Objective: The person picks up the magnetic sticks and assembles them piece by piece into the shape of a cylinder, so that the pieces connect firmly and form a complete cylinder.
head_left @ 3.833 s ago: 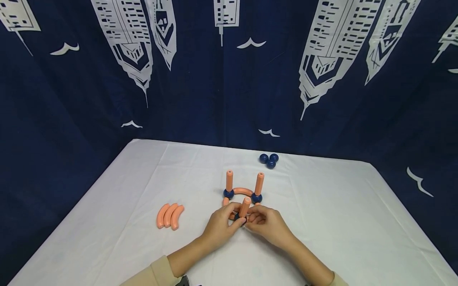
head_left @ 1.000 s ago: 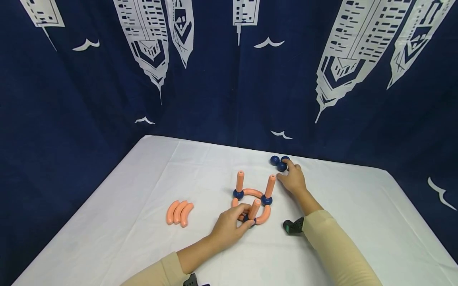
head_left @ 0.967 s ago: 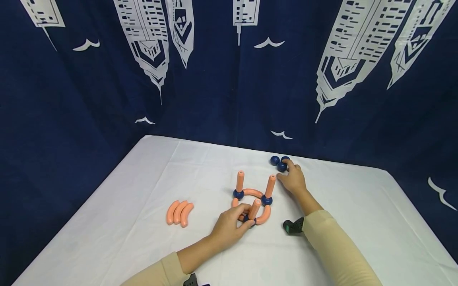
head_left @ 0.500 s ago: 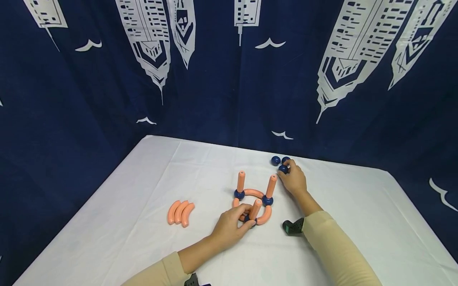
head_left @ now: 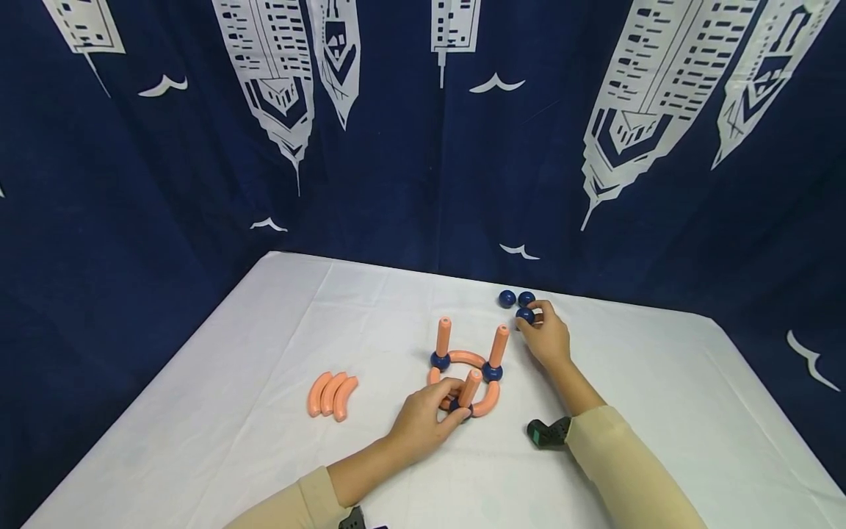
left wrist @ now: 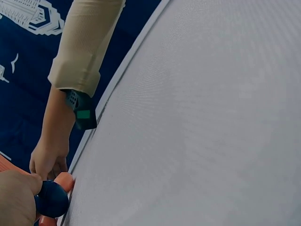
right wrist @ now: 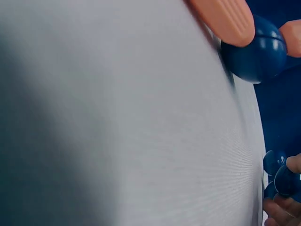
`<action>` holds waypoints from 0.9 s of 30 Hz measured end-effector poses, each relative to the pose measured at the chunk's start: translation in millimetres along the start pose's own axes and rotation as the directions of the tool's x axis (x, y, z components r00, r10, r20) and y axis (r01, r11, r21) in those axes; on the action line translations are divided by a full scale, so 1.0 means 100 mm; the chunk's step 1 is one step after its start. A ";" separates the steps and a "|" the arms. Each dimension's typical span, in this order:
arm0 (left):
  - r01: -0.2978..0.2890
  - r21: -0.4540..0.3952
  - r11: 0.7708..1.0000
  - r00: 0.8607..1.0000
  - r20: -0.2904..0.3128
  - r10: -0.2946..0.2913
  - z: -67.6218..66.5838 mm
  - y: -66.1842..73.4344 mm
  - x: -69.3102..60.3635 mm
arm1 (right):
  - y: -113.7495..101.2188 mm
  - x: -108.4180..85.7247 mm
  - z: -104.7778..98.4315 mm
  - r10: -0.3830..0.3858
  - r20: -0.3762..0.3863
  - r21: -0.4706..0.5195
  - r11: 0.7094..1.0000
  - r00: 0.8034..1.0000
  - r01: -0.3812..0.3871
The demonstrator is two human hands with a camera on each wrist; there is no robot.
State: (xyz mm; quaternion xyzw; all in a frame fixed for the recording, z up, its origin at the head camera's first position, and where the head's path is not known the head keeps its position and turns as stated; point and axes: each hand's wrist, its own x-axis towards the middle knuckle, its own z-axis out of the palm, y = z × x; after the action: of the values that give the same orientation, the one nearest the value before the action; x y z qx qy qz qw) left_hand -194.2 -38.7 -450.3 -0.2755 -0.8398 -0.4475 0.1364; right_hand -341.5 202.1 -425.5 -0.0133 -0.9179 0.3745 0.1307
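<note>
Orange curved sticks point(head_left: 468, 358) and blue balls point(head_left: 492, 371) are joined into a ring on the table, with orange straight sticks point(head_left: 443, 338) standing up from it. At the ring's front, my left hand point(head_left: 421, 425) holds the blue ball point(left wrist: 52, 199) at the base of the nearest upright stick point(head_left: 471, 387). Farther back, my right hand point(head_left: 548, 339) pinches a loose blue ball point(head_left: 525, 316) between thumb and fingers. Right behind it lie two more loose blue balls point(head_left: 507, 298), also partly seen in the right wrist view beside the held ball point(right wrist: 288, 181).
Several loose orange curved sticks point(head_left: 328, 394) lie side by side left of the ring. A white cloth covers the table point(head_left: 218, 411). A dark blue printed curtain point(head_left: 396, 169) hangs behind its back edge. A black wrist device point(head_left: 547, 433) sits at the right cuff.
My right hand left the ring's front for the loose balls. Its fingers then closed on the nearest ball and shifted it slightly toward me. The left hand kept its hold on the ring.
</note>
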 end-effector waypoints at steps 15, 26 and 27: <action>-0.012 -0.022 1.000 1.000 -0.009 0.011 0.00 0.00 0.00 | -0.12 -0.25 -0.13 0.005 0.012 0.131 0.991 1.000 -0.007; -0.005 -0.010 1.000 1.000 -0.009 0.005 -0.01 0.02 0.00 | -0.22 -0.42 -0.20 -0.016 -0.014 0.171 0.985 1.000 0.019; -0.004 -0.010 1.000 1.000 -0.009 0.004 -0.01 0.02 0.00 | -0.23 -0.43 -0.21 -0.014 -0.008 0.171 0.985 1.000 0.015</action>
State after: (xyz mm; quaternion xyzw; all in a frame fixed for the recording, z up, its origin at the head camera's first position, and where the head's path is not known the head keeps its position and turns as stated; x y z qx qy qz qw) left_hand -192.9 -38.4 -448.8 -0.2758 -0.8364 -0.4526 0.1398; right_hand -293.1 194.5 -405.6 0.0036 -0.8819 0.4510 0.1373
